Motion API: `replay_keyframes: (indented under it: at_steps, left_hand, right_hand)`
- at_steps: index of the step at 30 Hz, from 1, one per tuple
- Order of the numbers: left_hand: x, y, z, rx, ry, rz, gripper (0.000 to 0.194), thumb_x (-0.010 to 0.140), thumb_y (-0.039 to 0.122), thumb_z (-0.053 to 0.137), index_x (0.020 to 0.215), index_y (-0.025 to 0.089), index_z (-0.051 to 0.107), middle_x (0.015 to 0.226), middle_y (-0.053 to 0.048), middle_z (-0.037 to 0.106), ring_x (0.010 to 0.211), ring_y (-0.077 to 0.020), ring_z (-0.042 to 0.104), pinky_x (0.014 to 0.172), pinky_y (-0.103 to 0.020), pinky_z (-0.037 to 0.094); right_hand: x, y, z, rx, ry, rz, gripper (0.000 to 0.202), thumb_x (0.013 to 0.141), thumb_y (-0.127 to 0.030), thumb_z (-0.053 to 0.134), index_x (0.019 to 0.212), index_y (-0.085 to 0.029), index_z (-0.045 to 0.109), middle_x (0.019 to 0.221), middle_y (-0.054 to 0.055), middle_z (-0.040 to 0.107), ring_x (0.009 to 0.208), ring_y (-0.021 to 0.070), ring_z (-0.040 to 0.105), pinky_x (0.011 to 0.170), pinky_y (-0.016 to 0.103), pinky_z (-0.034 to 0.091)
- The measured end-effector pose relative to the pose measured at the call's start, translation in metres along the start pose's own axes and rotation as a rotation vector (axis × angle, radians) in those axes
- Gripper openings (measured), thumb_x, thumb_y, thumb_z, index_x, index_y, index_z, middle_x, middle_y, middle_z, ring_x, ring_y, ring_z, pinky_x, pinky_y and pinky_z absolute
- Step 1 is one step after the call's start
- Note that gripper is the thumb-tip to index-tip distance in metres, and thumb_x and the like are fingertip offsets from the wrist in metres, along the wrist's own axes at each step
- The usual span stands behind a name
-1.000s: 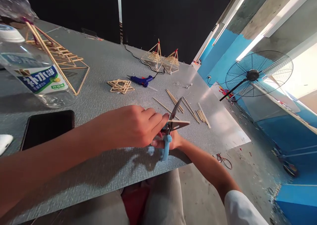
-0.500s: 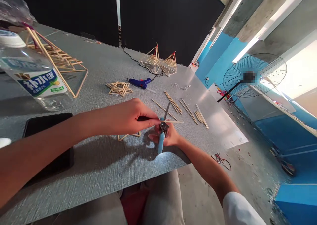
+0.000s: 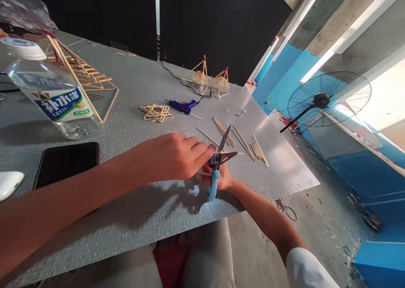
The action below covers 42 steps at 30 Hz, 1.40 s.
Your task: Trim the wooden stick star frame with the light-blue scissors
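Observation:
My right hand (image 3: pixel 224 177) grips a pair of scissors (image 3: pixel 214 186) with light blue handles, its blades spread apart and pointing away from me. Between my left hand's (image 3: pixel 186 157) pinched fingertips is a thin wooden stick (image 3: pixel 240 153), which crosses the blades and sticks out to the right. Both hands are close together above the near part of the grey table (image 3: pixel 133 220). Just beyond them lie loose wooden sticks (image 3: pixel 224 131) in several small groups. A star-shaped stick frame (image 3: pixel 157 112) rests farther left.
A blue glue gun (image 3: pixel 182 106) with a black cord lies behind the star frame. Two stick pyramids (image 3: pixel 200 77) stand at the back. On the left are a plastic bottle (image 3: pixel 68 106), a larger stick structure (image 3: pixel 91 79), a phone (image 3: pixel 68 161) and a white case (image 3: pixel 10 184). A fan (image 3: pixel 321 100) stands right.
The scissor blades have opened wider around the stick. My left hand has turned and shifted slightly, now covering the small stick frame seen under it before. The view has moved a little.

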State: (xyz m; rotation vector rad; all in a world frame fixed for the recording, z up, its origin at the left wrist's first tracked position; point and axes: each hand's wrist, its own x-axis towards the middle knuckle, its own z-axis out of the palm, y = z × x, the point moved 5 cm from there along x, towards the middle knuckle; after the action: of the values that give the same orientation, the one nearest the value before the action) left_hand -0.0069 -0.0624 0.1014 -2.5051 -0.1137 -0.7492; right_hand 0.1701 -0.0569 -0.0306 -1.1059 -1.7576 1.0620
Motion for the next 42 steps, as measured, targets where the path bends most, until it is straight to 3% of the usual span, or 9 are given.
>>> replay_keyframes:
  at_steps: [5,8,15,21,27,30,35,38,42]
  left_hand:
    - [0.000,-0.025,0.022,-0.703,-0.072,-0.381,0.041,0.119,0.029,0.047,0.100,0.018,0.081,0.076,0.001,0.072,0.062,-0.0119,0.060,0.057,-0.025,0.040]
    - [-0.003,-0.033,0.033,-0.956,-0.201,-0.450,0.045,0.120,0.038,0.048,0.099,0.020,0.083,0.063,0.004,0.062,0.051,-0.0098,0.048,0.050,-0.024,0.032]
    - [-0.004,-0.021,0.011,-0.360,-0.004,-0.129,0.024,0.107,0.008,0.054,0.101,0.017,0.075,0.085,-0.002,0.072,0.072,-0.0147,0.063,0.061,-0.028,0.041]
    - [-0.006,-0.010,0.000,0.069,0.097,0.064,0.028,0.105,-0.001,0.051,0.108,0.014,0.075,0.077,0.000,0.065,0.069,-0.0161,0.060,0.056,-0.030,0.038]
    - [-0.002,-0.010,0.006,-0.037,0.126,-0.005,0.030,0.108,0.001,0.050,0.108,0.013,0.077,0.078,-0.001,0.069,0.068,-0.0157,0.062,0.056,-0.031,0.039]
    - [0.002,-0.018,0.011,-0.430,0.125,-0.208,0.031,0.114,0.015,0.051,0.101,0.015,0.079,0.085,-0.002,0.076,0.070,-0.0139,0.066,0.061,-0.029,0.044]
    - [0.005,-0.027,0.027,-1.007,-0.091,-0.424,0.035,0.116,0.027,0.055,0.096,0.021,0.083,0.072,0.004,0.071,0.059,-0.0098,0.058,0.053,-0.024,0.038]
    - [0.003,-0.027,0.022,-0.874,0.007,-0.306,0.038,0.116,0.023,0.052,0.093,0.018,0.080,0.079,0.001,0.073,0.066,-0.0108,0.063,0.062,-0.024,0.044]
    - [-0.001,-0.016,0.010,-0.342,0.036,-0.118,0.034,0.112,0.008,0.044,0.100,0.016,0.075,0.083,-0.002,0.070,0.070,-0.0138,0.061,0.061,-0.029,0.041]
  right_hand:
    - [0.006,0.010,-0.010,-0.007,0.067,0.010,0.041,0.069,-0.046,0.074,0.073,-0.028,0.036,0.062,-0.010,0.035,0.058,0.0092,0.028,0.056,0.026,0.029]
    - [0.010,0.004,-0.012,-0.029,0.071,0.013,0.044,0.069,-0.046,0.079,0.072,-0.028,0.039,0.061,-0.010,0.038,0.059,0.0094,0.031,0.058,0.026,0.032]
    - [0.007,-0.007,-0.005,-0.034,0.010,0.039,0.053,0.075,-0.059,0.086,0.070,-0.027,0.044,0.058,-0.008,0.042,0.058,0.0110,0.036,0.057,0.027,0.036]
    - [0.005,-0.007,0.001,-0.017,-0.004,0.025,0.050,0.076,-0.056,0.085,0.070,-0.027,0.045,0.058,-0.008,0.041,0.059,0.0113,0.034,0.056,0.027,0.035]
    - [0.004,0.001,-0.008,0.006,0.038,-0.017,0.042,0.069,-0.041,0.079,0.069,-0.027,0.039,0.061,-0.009,0.037,0.059,0.0098,0.029,0.057,0.028,0.029]
    - [0.005,0.004,-0.012,0.015,0.075,-0.026,0.041,0.069,-0.040,0.076,0.072,-0.028,0.037,0.062,-0.010,0.035,0.059,0.0094,0.028,0.058,0.027,0.027]
    - [0.008,-0.002,-0.008,0.017,0.029,-0.023,0.049,0.076,-0.046,0.085,0.072,-0.027,0.041,0.061,-0.010,0.039,0.059,0.0100,0.032,0.058,0.028,0.030]
    - [0.006,-0.010,-0.002,0.041,-0.033,-0.016,0.052,0.079,-0.054,0.086,0.070,-0.027,0.043,0.061,-0.008,0.041,0.058,0.0107,0.034,0.057,0.028,0.032]
    - [0.002,-0.016,0.004,0.085,-0.090,0.010,0.058,0.075,-0.066,0.087,0.071,-0.027,0.044,0.062,-0.007,0.044,0.058,0.0110,0.036,0.056,0.028,0.035]
